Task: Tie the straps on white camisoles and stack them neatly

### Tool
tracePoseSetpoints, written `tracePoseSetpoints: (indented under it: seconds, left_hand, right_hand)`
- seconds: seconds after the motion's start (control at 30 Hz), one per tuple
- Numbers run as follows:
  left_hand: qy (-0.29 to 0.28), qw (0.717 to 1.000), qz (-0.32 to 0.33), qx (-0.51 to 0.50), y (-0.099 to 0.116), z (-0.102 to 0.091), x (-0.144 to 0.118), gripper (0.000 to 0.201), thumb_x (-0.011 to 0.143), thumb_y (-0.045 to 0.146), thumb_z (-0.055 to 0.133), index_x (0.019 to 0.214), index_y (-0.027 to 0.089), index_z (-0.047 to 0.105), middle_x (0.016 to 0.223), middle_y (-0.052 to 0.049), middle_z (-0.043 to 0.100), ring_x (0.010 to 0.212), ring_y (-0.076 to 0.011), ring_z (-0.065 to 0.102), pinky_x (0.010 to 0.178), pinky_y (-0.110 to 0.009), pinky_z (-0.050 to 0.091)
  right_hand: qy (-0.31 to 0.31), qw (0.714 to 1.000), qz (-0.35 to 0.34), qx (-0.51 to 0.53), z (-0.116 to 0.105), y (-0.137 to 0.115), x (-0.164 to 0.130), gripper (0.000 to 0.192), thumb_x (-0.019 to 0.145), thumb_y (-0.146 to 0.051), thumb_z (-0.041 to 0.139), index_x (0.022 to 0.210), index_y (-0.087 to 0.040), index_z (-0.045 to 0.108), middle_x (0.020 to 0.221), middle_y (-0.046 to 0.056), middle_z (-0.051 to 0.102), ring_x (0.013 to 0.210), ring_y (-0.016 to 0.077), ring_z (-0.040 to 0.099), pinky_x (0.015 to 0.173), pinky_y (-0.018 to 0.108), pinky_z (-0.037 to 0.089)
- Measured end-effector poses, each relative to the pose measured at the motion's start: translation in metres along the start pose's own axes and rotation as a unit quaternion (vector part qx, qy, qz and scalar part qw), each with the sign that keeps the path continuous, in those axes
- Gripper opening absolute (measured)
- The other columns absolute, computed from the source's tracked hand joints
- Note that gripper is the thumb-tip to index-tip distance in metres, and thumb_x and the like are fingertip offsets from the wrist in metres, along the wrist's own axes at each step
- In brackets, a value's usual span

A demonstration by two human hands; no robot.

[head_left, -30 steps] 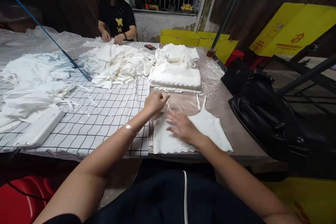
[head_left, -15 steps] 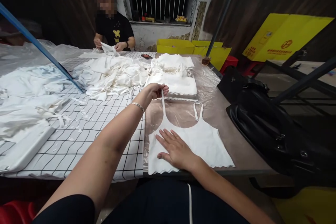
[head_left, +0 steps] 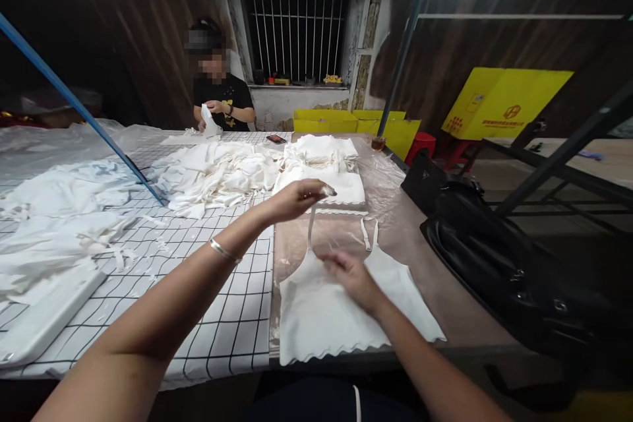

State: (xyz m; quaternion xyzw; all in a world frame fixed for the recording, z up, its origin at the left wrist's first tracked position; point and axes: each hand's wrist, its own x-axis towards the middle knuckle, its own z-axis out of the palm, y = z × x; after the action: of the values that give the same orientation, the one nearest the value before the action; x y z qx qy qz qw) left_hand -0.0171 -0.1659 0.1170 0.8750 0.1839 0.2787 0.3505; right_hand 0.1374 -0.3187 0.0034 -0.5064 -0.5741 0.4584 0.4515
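A white camisole top [head_left: 341, 320] with a scalloped hem lies flat at the table's near edge. One thin strap [head_left: 310, 231] runs up from its left side to beneath my left hand [head_left: 304, 196]. That hand's fingers are pinched closed around the strap's upper end, and a small pale and dark spot shows at the fingertips. Over the upper middle of the top is my right hand [head_left: 350, 277], its fingers smeared by motion near the strap's base. The other strap [head_left: 366, 234] lies looped on the table. Beyond my left hand rests a stack of folded white tops [head_left: 341, 186].
Loose white garments [head_left: 222, 171] are heaped on the checked cloth [head_left: 217, 313] to the left. A slanted blue pole [head_left: 89, 119] crosses there. Black bags [head_left: 475, 244] lie along the right edge. Across the table, a person [head_left: 225, 102] handles white fabric.
My view has tilted up. My right hand has lifted from lying flat on the top and moved toward the strap's base. My left hand has shifted slightly right with the strap.
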Motion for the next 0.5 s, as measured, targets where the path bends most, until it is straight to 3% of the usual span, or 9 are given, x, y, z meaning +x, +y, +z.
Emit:
tracePoseSetpoints:
  seconds: [0.07,0.1,0.27,0.43,0.5]
  left_hand:
    - [-0.033,0.994,0.068,0.077,0.009,0.012,-0.013,0.03,0.09,0.014,0.052,0.113,0.021,0.07,0.121,-0.009,0.067,0.113,-0.0211,0.061,0.102,-0.042,0.046]
    - [-0.041,0.991,0.088,0.096,0.012,0.016,-0.018,0.033,0.09,0.012,0.051,0.116,0.022,0.069,0.124,-0.009,0.066,0.115,-0.0212,0.06,0.102,-0.043,0.045]
    - [-0.048,0.992,0.097,0.069,0.015,0.03,-0.03,0.041,0.091,0.011,0.047,0.125,0.024,0.064,0.132,-0.01,0.061,0.12,-0.0199,0.057,0.103,-0.04,0.045]
    - [-0.058,0.994,0.072,0.061,0.009,0.035,-0.028,0.035,0.091,0.015,0.051,0.121,0.025,0.067,0.128,-0.008,0.064,0.118,-0.0202,0.059,0.102,-0.038,0.044]
    - [-0.03,0.993,0.042,0.103,0.008,0.038,-0.031,0.033,0.091,0.018,0.054,0.121,0.024,0.066,0.127,-0.009,0.064,0.118,-0.0221,0.058,0.101,-0.04,0.043]
  right_hand:
    - [0.085,0.991,0.003,0.105,-0.016,-0.017,0.009,0.043,0.08,-0.059,0.063,0.099,-0.021,0.07,0.109,0.009,0.071,0.099,0.0226,0.063,0.092,0.04,0.047]
    - [0.097,0.986,0.006,0.139,-0.022,-0.025,0.012,0.042,0.078,-0.059,0.066,0.096,-0.021,0.071,0.105,0.008,0.071,0.093,0.0206,0.062,0.088,0.037,0.047]
    - [0.013,0.976,0.041,0.215,-0.033,-0.055,0.016,0.041,0.069,-0.056,0.076,0.085,-0.019,0.073,0.087,0.004,0.068,0.072,0.0131,0.054,0.071,0.029,0.045]
    - [-0.028,0.983,0.071,0.167,-0.029,-0.067,0.018,0.035,0.062,-0.047,0.084,0.075,-0.017,0.072,0.068,-0.001,0.057,0.061,0.0089,0.044,0.059,0.025,0.038]
    - [-0.03,0.984,0.091,0.147,-0.029,-0.067,0.021,0.033,0.06,-0.043,0.086,0.073,-0.016,0.072,0.064,-0.002,0.055,0.058,0.0076,0.043,0.056,0.024,0.036]
